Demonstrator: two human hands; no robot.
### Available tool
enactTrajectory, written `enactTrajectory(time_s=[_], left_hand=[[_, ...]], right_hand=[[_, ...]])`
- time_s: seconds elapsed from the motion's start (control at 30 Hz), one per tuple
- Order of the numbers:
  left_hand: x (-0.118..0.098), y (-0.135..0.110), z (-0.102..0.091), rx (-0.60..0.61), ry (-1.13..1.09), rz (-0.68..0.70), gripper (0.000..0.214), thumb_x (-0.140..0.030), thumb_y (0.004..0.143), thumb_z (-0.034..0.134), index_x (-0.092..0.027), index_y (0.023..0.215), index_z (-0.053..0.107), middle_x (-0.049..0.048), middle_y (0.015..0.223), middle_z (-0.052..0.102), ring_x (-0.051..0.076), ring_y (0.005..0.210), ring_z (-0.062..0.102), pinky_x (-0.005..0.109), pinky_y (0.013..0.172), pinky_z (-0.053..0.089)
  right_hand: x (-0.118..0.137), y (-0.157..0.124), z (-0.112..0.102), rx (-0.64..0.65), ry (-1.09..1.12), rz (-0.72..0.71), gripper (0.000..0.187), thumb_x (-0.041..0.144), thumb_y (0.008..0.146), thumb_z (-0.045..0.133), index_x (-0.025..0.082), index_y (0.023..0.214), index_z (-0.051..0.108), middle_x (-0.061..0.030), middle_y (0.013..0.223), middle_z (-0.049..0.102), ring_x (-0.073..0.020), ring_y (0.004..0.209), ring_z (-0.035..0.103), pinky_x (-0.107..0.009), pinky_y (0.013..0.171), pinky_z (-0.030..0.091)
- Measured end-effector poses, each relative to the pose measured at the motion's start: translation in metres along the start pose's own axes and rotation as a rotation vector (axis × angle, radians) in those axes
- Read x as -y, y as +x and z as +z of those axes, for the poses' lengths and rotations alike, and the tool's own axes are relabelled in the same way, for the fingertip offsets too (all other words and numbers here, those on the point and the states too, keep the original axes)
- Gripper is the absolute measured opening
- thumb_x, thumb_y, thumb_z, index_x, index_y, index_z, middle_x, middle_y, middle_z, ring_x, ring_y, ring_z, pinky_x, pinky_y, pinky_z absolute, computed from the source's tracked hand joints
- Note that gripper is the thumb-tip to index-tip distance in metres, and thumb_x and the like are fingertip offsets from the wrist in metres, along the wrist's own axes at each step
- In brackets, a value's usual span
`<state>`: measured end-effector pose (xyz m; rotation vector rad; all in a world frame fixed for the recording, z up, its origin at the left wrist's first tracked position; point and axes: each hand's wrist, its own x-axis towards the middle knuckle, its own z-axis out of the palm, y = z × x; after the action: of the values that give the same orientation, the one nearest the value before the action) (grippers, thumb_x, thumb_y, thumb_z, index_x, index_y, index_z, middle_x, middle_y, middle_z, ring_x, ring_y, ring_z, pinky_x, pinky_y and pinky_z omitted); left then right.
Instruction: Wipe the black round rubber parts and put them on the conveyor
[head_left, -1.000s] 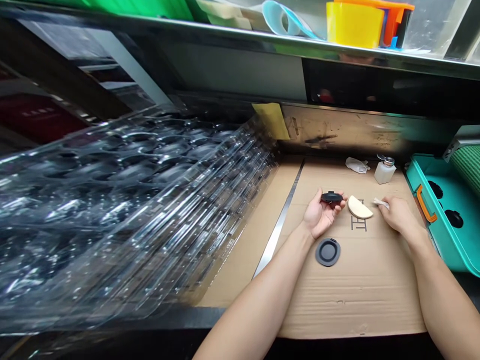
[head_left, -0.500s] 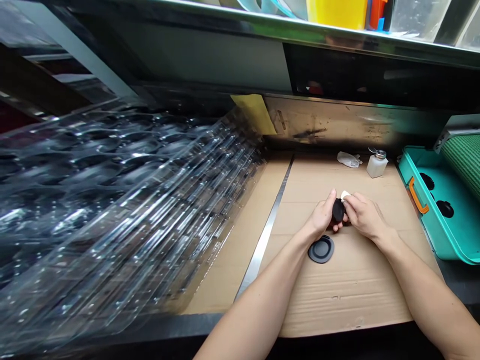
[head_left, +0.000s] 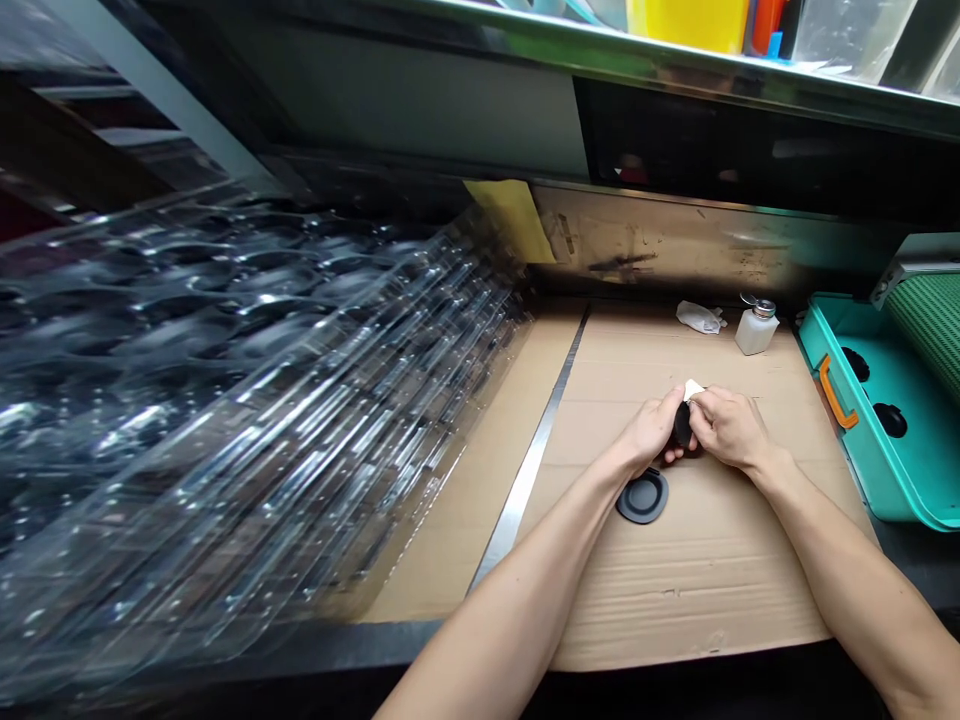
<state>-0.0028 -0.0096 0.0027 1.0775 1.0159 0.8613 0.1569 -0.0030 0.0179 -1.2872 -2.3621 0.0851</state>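
Note:
My left hand (head_left: pixel 651 432) is closed around a small black round part (head_left: pixel 682 424), held on edge above the cardboard sheet (head_left: pixel 720 560). My right hand (head_left: pixel 726 428) meets it from the right, fingers pinched on a small white wipe (head_left: pixel 693 389) pressed against the part. A second black round part (head_left: pixel 642 497) lies flat on the cardboard just below my left hand. A cream half-round pad seen earlier is hidden behind my hands.
A tall slanted stack of clear plastic trays (head_left: pixel 225 420) fills the left side. At the back stand a small white dispenser bottle (head_left: pixel 754 328) and a crumpled wipe (head_left: pixel 697 317). A teal tray (head_left: pixel 877 420) with black parts sits at the right. A shelf (head_left: pixel 675 60) runs overhead.
My right hand moved left from the cardboard and brought the white wipe onto the black part. My left hand turned the part up on edge and closed around it.

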Motion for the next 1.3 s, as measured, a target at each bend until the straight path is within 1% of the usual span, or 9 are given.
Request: enactTrajectory(time_s=[0.2,0.3,0.43,0.6,0.77,0.9,1.03,1.23,1.3], left_hand=[[-0.006,-0.002,0.002,0.001,0.040,-0.070,0.061,-0.064,0.093,0.043,-0.013,0.066,0.062,0.0061,0.052,0.061,0.009,0.035,0.044,0.020,0.033,0.027],[-0.008,-0.002,0.002,0.029,0.034,-0.047,0.058,-0.064,0.092,0.045,-0.014,0.068,0.062,0.0059,0.052,0.062,0.009,0.035,0.043,0.020,0.033,0.027],[-0.007,-0.002,0.001,0.045,0.047,-0.045,0.059,-0.065,0.091,0.047,-0.014,0.067,0.062,0.0059,0.052,0.062,0.008,0.034,0.042,0.020,0.033,0.026],[-0.004,-0.001,0.000,0.035,0.034,-0.030,0.060,-0.066,0.090,0.047,-0.013,0.068,0.063,0.0062,0.052,0.062,0.009,0.035,0.044,0.020,0.033,0.028],[-0.003,-0.001,0.000,0.042,0.021,-0.032,0.061,-0.067,0.090,0.047,-0.013,0.067,0.063,0.0068,0.053,0.062,0.009,0.036,0.046,0.020,0.034,0.029],[-0.005,-0.003,0.000,0.046,0.006,-0.019,0.059,-0.065,0.091,0.046,-0.013,0.068,0.063,0.0064,0.053,0.063,0.009,0.036,0.045,0.020,0.034,0.028],[-0.007,-0.005,0.001,0.051,0.046,-0.034,0.060,-0.065,0.091,0.046,-0.013,0.065,0.061,0.0067,0.053,0.063,0.008,0.035,0.044,0.020,0.034,0.028],[-0.002,-0.002,0.000,0.055,0.052,-0.027,0.060,-0.065,0.091,0.047,-0.012,0.069,0.064,0.0080,0.055,0.064,0.010,0.037,0.046,0.021,0.035,0.029],[-0.001,0.000,-0.002,0.043,-0.025,-0.048,0.059,-0.063,0.092,0.047,-0.011,0.072,0.065,0.0085,0.057,0.064,0.010,0.039,0.049,0.021,0.036,0.032]], right_hand=[[-0.003,0.000,-0.005,0.053,0.037,0.037,0.022,0.020,0.088,0.055,0.019,0.068,0.063,-0.0012,0.073,0.064,-0.0115,0.061,0.048,-0.025,0.062,0.030],[-0.005,0.000,-0.006,0.030,0.071,0.028,0.022,0.020,0.089,0.054,0.019,0.069,0.063,-0.0014,0.074,0.063,-0.0113,0.062,0.048,-0.024,0.063,0.031],[-0.007,0.000,-0.006,0.070,0.066,0.015,0.022,0.020,0.087,0.055,0.019,0.066,0.061,-0.0010,0.070,0.061,-0.0119,0.062,0.047,-0.025,0.063,0.031],[-0.005,-0.001,-0.007,0.027,0.074,0.023,0.022,0.021,0.089,0.053,0.020,0.070,0.063,-0.0017,0.074,0.063,-0.0123,0.063,0.050,-0.024,0.063,0.033],[-0.004,-0.001,-0.008,0.069,0.105,0.027,0.023,0.020,0.088,0.054,0.020,0.066,0.061,-0.0008,0.071,0.063,-0.0118,0.062,0.050,-0.024,0.063,0.033],[-0.003,-0.001,-0.009,0.020,0.139,0.038,0.023,0.020,0.088,0.052,0.020,0.067,0.062,-0.0011,0.074,0.064,-0.0113,0.063,0.052,-0.022,0.064,0.035],[-0.002,-0.002,-0.014,0.065,0.149,0.030,0.024,0.021,0.087,0.055,0.020,0.063,0.060,-0.0001,0.068,0.062,-0.0113,0.062,0.051,-0.023,0.063,0.034],[0.001,-0.002,-0.014,0.070,0.141,0.056,0.025,0.021,0.087,0.055,0.020,0.063,0.061,-0.0008,0.072,0.066,-0.0119,0.065,0.055,-0.023,0.065,0.034],[-0.001,-0.003,-0.015,0.074,0.122,0.072,0.025,0.024,0.089,0.055,0.021,0.066,0.064,-0.0005,0.072,0.067,-0.0126,0.066,0.056,-0.023,0.064,0.034]])
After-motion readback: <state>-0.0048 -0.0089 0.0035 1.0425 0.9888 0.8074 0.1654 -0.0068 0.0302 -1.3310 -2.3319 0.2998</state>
